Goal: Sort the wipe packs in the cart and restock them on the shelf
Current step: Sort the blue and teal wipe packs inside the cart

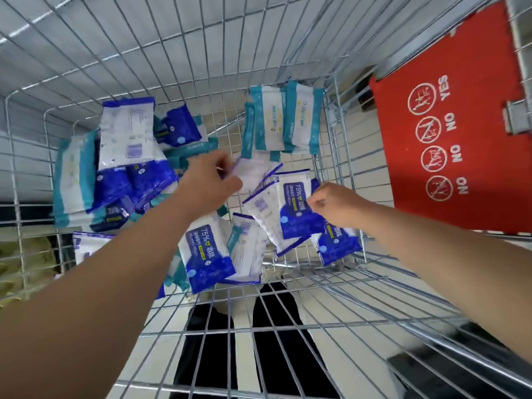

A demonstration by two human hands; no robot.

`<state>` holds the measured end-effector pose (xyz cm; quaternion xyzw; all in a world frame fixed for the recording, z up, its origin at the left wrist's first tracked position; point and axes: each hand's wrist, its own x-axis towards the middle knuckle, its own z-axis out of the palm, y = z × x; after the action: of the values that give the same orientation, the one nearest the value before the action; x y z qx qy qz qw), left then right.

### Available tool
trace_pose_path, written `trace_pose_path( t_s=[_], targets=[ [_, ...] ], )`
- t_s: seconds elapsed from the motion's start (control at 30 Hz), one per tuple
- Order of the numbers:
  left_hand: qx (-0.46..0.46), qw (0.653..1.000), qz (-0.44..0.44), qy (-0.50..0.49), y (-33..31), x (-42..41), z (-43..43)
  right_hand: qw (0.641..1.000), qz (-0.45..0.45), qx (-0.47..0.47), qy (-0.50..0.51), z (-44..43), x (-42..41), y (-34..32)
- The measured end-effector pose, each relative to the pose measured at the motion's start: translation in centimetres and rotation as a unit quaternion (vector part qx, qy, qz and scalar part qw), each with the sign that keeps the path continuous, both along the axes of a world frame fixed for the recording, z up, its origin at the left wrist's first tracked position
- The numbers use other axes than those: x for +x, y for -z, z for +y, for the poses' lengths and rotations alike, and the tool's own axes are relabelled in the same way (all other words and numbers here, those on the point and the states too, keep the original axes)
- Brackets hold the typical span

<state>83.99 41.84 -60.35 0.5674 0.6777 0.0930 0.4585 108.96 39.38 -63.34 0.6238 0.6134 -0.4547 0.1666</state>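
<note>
Inside a wire shopping cart [339,133] lie several wipe packs of two kinds. Blue-and-white packs [207,254] fill the left, middle and near right. Teal-and-white packs [283,119] stand together at the far right, and more teal packs [73,180] lie at the far left. My left hand [210,180] reaches into the middle and pinches the edge of a white-backed pack [253,174]. My right hand [331,205] grips the side of a blue pack [293,208] that is lifted among a small bunch.
A red child-seat flap [449,125] with warning symbols hangs at the cart's right. Wire walls close in on all sides. Dark trouser legs [276,321] and a tiled floor show through the cart bottom.
</note>
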Motion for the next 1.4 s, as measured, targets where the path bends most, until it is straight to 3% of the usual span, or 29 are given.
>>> trace_pose_path(
  t_s=[0.07, 0.13, 0.2, 0.27, 0.33, 0.4, 0.5, 0.63, 0.7, 0.8, 0.97, 1.03, 1.4],
  targets=[
    [-0.004, 0.997, -0.028, 0.076, 0.4, 1.7, -0.7, 0.999, -0.001, -0.008, 0.036, 0.4, 0.2, -0.6],
    [-0.062, 0.976, 0.004, 0.207, 0.9, 3.3, -1.4, 0.998, 0.001, 0.006, 0.062, 1.1, 0.4, -1.0],
    [-0.144, 0.952, 0.014, 0.269, 1.6, 4.1, -2.0, 0.994, 0.007, 0.018, 0.104, 1.5, 0.7, -1.1],
    [-0.16, 0.958, -0.003, 0.236, 2.7, 4.3, -2.3, 0.992, 0.01, 0.012, 0.129, 1.6, 1.0, -1.1],
    [-0.089, 0.982, 0.044, 0.161, 3.8, 4.4, -2.6, 0.989, 0.012, 0.008, 0.148, 1.4, 0.8, -0.9],
    [-0.076, 0.988, 0.098, 0.097, 4.7, 4.5, -2.6, 0.984, 0.015, -0.032, 0.176, 1.2, 0.3, -0.6],
    [-0.095, 0.976, 0.142, 0.136, 5.6, 4.5, -2.0, 0.983, 0.026, -0.06, 0.172, 0.8, 0.1, -0.3],
    [-0.109, 0.974, 0.087, 0.176, 5.4, 3.1, -1.9, 0.994, -0.007, -0.064, 0.089, 0.7, -0.1, 0.3],
    [-0.089, 0.979, 0.068, 0.169, 4.7, 1.9, -1.9, 0.997, -0.039, -0.022, 0.06, 0.9, -0.5, 0.2],
    [-0.062, 0.989, 0.067, 0.12, 2.8, 0.1, -1.8, 0.994, 0.013, 0.061, 0.089, 0.8, -1.9, -0.5],
    [-0.092, 0.953, 0.148, 0.248, 1.4, -1.9, -4.0, 0.994, 0.1, 0.047, 0.002, -0.2, -6.0, -2.3],
    [-0.093, 0.949, 0.159, 0.255, 1.8, -2.3, -4.5, 0.992, 0.122, 0.031, -0.007, -0.7, -7.1, -2.2],
    [-0.11, 0.916, 0.245, 0.298, 0.3, -7.8, -4.2, 0.991, 0.1, -0.011, -0.084, -1.9, -11.2, 0.5]
  ],
)
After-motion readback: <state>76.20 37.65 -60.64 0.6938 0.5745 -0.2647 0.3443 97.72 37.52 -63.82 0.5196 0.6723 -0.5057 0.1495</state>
